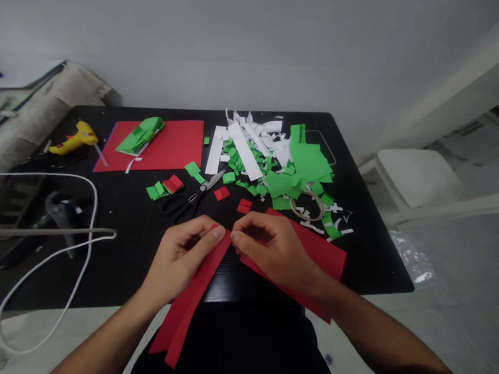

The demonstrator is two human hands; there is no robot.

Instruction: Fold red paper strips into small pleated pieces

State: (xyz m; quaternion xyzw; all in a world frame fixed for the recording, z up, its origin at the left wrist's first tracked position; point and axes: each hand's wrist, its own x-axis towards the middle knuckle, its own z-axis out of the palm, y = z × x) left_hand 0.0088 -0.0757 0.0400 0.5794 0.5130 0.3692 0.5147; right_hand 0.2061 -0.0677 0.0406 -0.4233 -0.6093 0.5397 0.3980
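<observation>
Holding: left grip [186, 257], clamped on the upper end of a red paper strip [193, 298], its lower end past the table [126, 264] edge. Right grip [273, 249]: fingertips together just beside that end; cannot tell whether they pinch it. Under the right grip: red sheet [324, 253]. Beyond both grips: black-handled scissors [203, 188], green paper scraps [235, 161], white strips [245, 152].

Paper strip [191, 297] before scissors [202, 188]
</observation>
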